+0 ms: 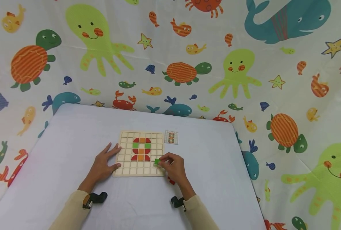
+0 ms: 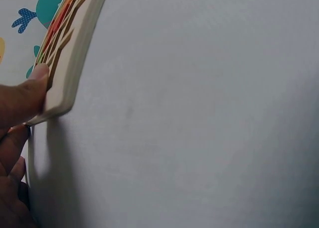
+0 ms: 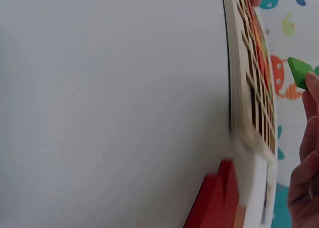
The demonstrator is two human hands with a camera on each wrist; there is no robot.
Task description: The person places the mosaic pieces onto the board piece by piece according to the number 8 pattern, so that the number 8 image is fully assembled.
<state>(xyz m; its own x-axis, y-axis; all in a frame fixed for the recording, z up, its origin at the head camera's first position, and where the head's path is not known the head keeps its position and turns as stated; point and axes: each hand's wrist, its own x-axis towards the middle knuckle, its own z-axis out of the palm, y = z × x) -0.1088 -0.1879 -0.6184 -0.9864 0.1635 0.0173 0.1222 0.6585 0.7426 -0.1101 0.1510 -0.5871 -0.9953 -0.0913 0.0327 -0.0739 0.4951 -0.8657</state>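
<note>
A wooden grid board (image 1: 124, 164) lies on the table. Red curved pieces, orange squares (image 1: 142, 151) and two green squares form a pattern in its upper middle. My left hand (image 1: 101, 165) rests at the board's left side with its fingers spread; in the left wrist view its thumb (image 2: 35, 86) touches the rim near a corner. Over the board's right part, my right hand (image 1: 174, 167) pinches a green square block (image 1: 157, 161) between thumb and fingertips. The right wrist view shows that block (image 3: 299, 71) held above the board's surface.
A small pattern card (image 1: 166, 137) lies beyond the board's upper right corner. Red pieces (image 1: 171, 181) sit by the lower right corner, partly hidden under my right hand. A white cloth covers the table (image 1: 216, 166), and a sea-animal curtain (image 1: 164, 38) hangs behind it.
</note>
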